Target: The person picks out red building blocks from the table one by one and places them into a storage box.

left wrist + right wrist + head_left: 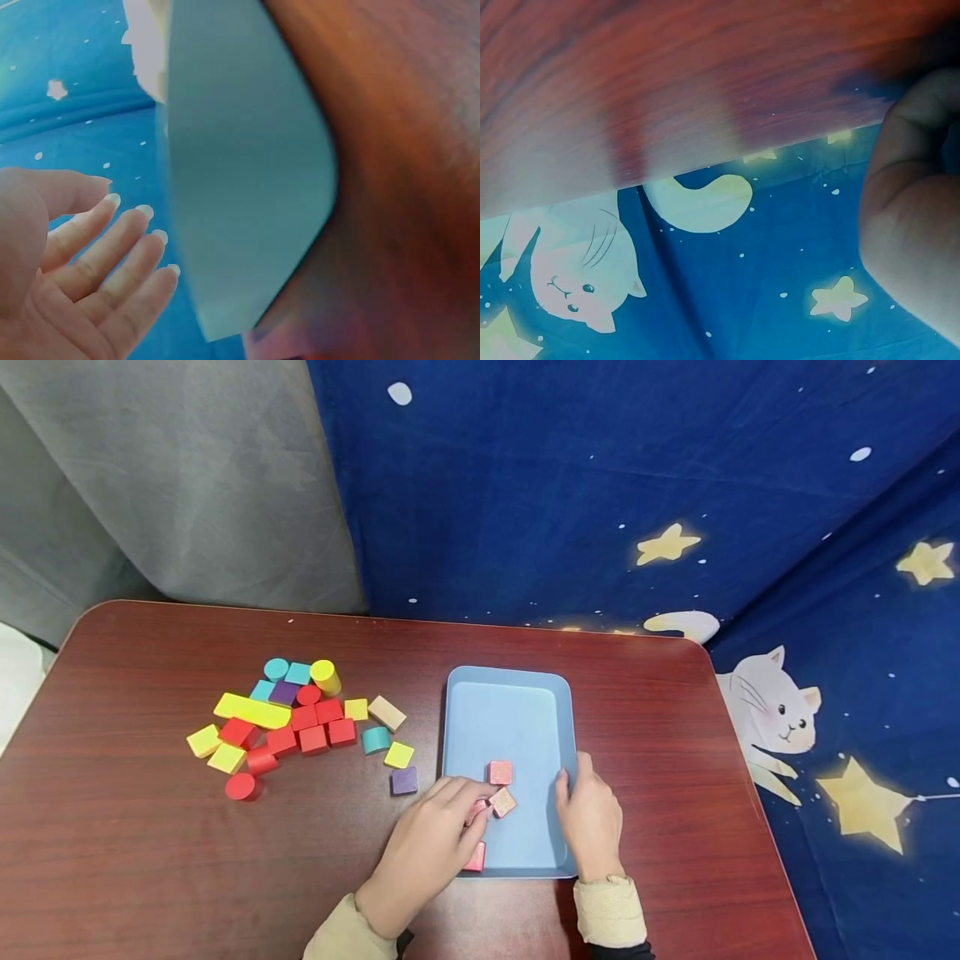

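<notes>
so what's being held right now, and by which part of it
The blue tray, by its right side, in the right hand. The left hand is over the pink blocks; the left wrist view shows nothing held.

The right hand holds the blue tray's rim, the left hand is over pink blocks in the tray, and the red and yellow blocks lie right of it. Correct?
Not quite: the head view shows the red and yellow blocks lying left of the blue tray. The right hand holding its rim and the left hand over pink blocks stand as stated.
</notes>
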The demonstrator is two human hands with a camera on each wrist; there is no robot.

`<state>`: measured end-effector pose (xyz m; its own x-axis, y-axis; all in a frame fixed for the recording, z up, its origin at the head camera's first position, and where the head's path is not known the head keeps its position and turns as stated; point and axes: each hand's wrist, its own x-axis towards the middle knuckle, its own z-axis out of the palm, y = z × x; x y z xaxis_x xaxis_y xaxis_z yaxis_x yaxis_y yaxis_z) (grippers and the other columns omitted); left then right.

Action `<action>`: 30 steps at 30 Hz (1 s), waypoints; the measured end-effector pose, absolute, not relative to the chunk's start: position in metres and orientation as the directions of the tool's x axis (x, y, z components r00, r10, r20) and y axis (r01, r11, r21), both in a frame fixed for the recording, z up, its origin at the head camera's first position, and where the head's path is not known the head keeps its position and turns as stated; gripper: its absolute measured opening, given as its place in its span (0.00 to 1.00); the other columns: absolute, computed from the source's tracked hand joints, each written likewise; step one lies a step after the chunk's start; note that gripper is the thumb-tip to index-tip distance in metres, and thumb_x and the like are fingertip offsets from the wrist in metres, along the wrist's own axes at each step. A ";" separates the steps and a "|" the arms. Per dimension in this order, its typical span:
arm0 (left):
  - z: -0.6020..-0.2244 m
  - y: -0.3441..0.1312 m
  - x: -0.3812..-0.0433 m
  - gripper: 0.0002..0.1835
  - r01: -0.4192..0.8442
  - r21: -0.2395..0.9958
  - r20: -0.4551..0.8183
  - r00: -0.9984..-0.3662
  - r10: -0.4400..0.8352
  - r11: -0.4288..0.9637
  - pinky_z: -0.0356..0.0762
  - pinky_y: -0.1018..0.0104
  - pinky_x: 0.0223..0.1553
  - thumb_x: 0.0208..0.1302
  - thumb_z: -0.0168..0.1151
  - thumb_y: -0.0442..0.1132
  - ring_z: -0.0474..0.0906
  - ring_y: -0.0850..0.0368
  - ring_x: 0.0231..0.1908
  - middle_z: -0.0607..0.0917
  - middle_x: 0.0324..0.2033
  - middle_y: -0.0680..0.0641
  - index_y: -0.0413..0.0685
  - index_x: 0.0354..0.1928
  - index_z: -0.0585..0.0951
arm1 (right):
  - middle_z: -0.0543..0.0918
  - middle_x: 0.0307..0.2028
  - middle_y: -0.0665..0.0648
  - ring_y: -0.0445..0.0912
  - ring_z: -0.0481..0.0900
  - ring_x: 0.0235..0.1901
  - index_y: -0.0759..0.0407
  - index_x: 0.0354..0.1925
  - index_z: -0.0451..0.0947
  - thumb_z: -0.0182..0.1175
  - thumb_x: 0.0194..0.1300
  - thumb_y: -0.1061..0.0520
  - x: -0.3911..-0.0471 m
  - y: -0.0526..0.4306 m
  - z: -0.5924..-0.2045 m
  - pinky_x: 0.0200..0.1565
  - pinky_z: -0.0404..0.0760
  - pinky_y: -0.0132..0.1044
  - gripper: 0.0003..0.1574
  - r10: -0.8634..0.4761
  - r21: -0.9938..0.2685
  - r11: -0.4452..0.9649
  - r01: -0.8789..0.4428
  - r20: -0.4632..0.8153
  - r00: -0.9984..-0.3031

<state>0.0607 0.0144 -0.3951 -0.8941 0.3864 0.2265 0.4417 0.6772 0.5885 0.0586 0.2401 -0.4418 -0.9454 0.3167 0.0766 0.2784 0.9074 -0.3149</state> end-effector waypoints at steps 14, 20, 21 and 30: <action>-0.367 -0.012 0.062 0.14 0.475 0.500 0.275 -0.880 0.387 0.724 0.86 0.66 0.43 0.55 0.76 0.40 0.82 0.62 0.43 0.88 0.40 0.57 0.53 0.44 0.86 | 0.85 0.27 0.68 0.65 0.82 0.22 0.62 0.56 0.73 0.58 0.70 0.54 0.059 0.240 -0.441 0.18 0.73 0.54 0.20 0.313 -0.312 0.910 0.273 0.084 -0.946; -0.377 -0.030 0.059 0.16 0.442 0.447 0.221 -0.897 0.383 0.777 0.87 0.64 0.44 0.55 0.77 0.42 0.83 0.61 0.43 0.88 0.40 0.55 0.52 0.46 0.86 | 0.85 0.29 0.69 0.65 0.82 0.23 0.62 0.56 0.73 0.58 0.70 0.54 0.059 0.239 -0.441 0.19 0.73 0.55 0.20 0.307 -0.317 0.910 0.267 0.082 -0.948; -0.379 -0.033 0.059 0.16 0.434 0.440 0.214 -0.901 0.378 0.786 0.87 0.63 0.44 0.55 0.77 0.43 0.82 0.60 0.43 0.88 0.40 0.55 0.52 0.46 0.86 | 0.85 0.29 0.69 0.65 0.82 0.23 0.63 0.56 0.73 0.58 0.70 0.54 0.059 0.239 -0.441 0.19 0.73 0.55 0.20 0.307 -0.316 0.910 0.267 0.084 -0.948; -0.394 -0.055 0.053 0.18 0.351 0.460 0.206 -0.936 0.287 0.816 0.87 0.56 0.44 0.53 0.78 0.39 0.81 0.53 0.42 0.88 0.41 0.47 0.46 0.45 0.86 | 0.85 0.29 0.69 0.65 0.82 0.23 0.62 0.57 0.74 0.58 0.70 0.54 0.059 0.240 -0.440 0.19 0.73 0.55 0.20 0.311 -0.321 0.908 0.271 0.082 -0.947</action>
